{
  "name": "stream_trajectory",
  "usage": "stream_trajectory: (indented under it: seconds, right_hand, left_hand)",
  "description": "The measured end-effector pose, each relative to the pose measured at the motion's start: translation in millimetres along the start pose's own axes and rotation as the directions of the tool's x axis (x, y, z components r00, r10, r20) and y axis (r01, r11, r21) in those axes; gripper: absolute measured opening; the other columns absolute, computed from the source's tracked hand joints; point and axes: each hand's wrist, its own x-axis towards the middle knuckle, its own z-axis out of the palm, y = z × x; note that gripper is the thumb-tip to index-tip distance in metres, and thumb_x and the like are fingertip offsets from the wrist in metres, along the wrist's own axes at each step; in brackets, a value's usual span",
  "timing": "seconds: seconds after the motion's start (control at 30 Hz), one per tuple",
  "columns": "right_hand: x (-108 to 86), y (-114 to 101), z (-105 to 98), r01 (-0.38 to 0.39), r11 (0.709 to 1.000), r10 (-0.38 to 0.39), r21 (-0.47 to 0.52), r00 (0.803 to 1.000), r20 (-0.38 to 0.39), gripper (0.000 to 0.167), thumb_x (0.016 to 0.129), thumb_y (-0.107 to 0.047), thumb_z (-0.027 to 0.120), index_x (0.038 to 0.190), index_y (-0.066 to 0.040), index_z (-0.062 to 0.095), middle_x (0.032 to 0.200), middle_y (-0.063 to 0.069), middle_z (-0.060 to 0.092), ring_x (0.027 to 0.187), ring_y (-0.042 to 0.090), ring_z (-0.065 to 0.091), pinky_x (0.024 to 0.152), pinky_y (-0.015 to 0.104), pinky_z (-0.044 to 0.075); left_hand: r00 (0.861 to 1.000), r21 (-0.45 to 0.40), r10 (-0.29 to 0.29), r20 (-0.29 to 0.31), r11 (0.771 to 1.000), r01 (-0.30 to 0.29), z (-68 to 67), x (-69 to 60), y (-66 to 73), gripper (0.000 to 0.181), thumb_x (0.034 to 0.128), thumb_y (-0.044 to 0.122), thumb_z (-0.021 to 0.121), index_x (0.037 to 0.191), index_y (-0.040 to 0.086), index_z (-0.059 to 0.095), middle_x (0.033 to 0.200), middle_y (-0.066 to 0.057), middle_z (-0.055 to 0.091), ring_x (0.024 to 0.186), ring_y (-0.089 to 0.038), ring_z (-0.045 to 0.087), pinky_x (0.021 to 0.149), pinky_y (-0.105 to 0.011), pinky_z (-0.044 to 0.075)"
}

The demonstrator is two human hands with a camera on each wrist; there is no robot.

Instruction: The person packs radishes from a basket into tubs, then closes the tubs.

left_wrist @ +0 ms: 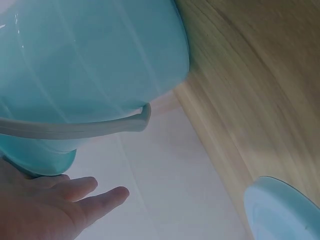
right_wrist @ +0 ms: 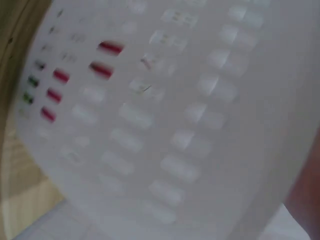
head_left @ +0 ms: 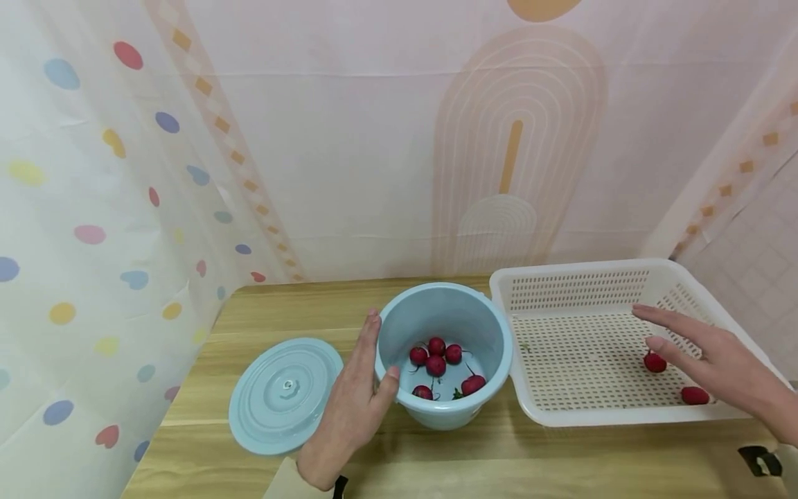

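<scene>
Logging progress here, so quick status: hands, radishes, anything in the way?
Left hand open at bucket; right hand open, over basket. Radishes: six visible in bucket, two in basket. Lid lies left of bucket, seemingly out of the way.

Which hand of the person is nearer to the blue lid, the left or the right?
The left. The left hand is just right of the lid, beside the bucket; the right hand is over the basket, beyond the bucket.

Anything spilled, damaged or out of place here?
Nothing looks spilled or damaged. One small oddity: a greenish scrap lies loose in the white basket, apart from the red radishes there, so it looks like stray debris.
</scene>
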Motion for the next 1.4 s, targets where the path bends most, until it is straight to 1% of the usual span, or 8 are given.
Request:
stream_trajectory:
  seconds: [0.17,0.37,0.43,0.63,0.83,0.93,1.13,1.4]
  right_hand:
    - [6.1,16.6,-6.2,-0.064,0.998,0.063,0.012,0.993,0.095,0.047,0.105,-0.023,0.06,0.151,-0.014,0.055,0.146,0.025,0.056,0.129,0.025,0.057,0.092,0.071,0.047]
    - [13.8,37.5,-9.4,-0.023,0.995,0.003,0.098,0.98,0.198,0.053,0.103,-0.015,0.063,0.153,-0.004,0.048,0.139,-0.031,0.048,0.113,-0.017,0.049,0.076,0.024,0.054]
    - [15.7,43.6,-9.0,0.003,0.989,-0.037,0.149,0.973,0.228,0.056,0.102,-0.011,0.063,0.154,-0.001,0.044,0.136,-0.042,0.04,0.115,-0.019,0.046,0.077,0.021,0.054]
    - [21.1,57.3,-8.0,0.002,0.977,-0.067,0.212,0.952,0.3,0.054,0.101,-0.007,0.064,0.152,0.0,0.048,0.135,-0.044,0.037,0.116,-0.018,0.046,0.079,0.02,0.053]
    - [25.7,66.0,-5.7,-0.05,0.966,-0.053,0.253,0.921,0.385,0.051,0.1,-0.008,0.064,0.15,-0.014,0.054,0.134,-0.043,0.041,0.115,-0.016,0.049,0.082,0.018,0.052]
    - [25.0,67.2,-2.4,-0.089,0.96,-0.045,0.266,0.887,0.46,0.053,0.101,-0.009,0.063,0.151,0.001,0.048,0.14,-0.029,0.05,0.111,-0.012,0.055,0.082,0.018,0.052]
    - [22.1,67.0,0.6,-0.142,0.959,-0.013,0.245,0.842,0.539,0.057,0.103,-0.01,0.061,0.145,0.021,0.039,0.142,0.045,0.045,0.103,-0.013,0.056,0.077,0.02,0.054]
    - [24.8,66.4,0.7,-0.179,0.945,-0.004,0.275,0.831,0.557,0.051,0.1,-0.005,0.063,0.138,0.024,0.044,0.132,0.045,0.052,0.098,-0.008,0.06,0.074,0.025,0.056]
  left_hand:
    - [1.0,0.0,-0.014,0.004,1.0,0.014,-0.3,-0.5,1.0,0.075,0.1014,0.028,0.056,0.166,0.01,0.022,0.172,-0.003,0.021,0.154,-0.025,0.028,0.118,-0.051,0.034]
    - [1.0,0.001,-0.011,0.003,1.0,0.011,-0.6,-1.2,0.1,0.075,0.102,0.03,0.054,0.166,0.009,0.021,0.172,-0.003,0.02,0.155,-0.025,0.027,0.119,-0.051,0.033]
    - [1.0,0.0,-0.008,0.0,1.0,0.008,-0.8,-1.7,0.1,0.075,0.102,0.03,0.054,0.166,0.009,0.021,0.172,-0.001,0.019,0.155,-0.025,0.027,0.119,-0.051,0.034]
    - [1.0,0.007,0.001,-0.009,1.0,-0.001,-1.4,-1.9,-0.1,0.075,0.1016,0.03,0.054,0.166,0.008,0.021,0.172,-0.004,0.02,0.155,-0.026,0.028,0.118,-0.052,0.034]
    - [1.0,0.002,-0.001,-0.009,1.0,0.001,-2.2,-1.9,0.1,0.076,0.1011,0.028,0.055,0.166,0.009,0.02,0.172,-0.005,0.02,0.155,-0.026,0.028,0.118,-0.052,0.035]
    - [1.0,0.003,0.004,-0.006,1.0,-0.004,-2.4,-2.1,0.7,0.076,0.1009,0.028,0.055,0.166,0.009,0.021,0.172,-0.007,0.021,0.155,-0.026,0.028,0.118,-0.052,0.035]
    - [1.0,0.002,-0.003,0.01,1.0,0.003,-2.9,-0.6,3.6,0.075,0.1019,0.031,0.053,0.166,0.01,0.02,0.173,-0.002,0.018,0.155,-0.024,0.026,0.119,-0.052,0.033]
    - [1.0,0.001,-0.018,0.012,1.0,0.018,-2.4,-0.2,4.8,0.075,0.101,0.03,0.053,0.166,0.01,0.021,0.172,-0.002,0.02,0.155,-0.022,0.026,0.12,-0.05,0.032]
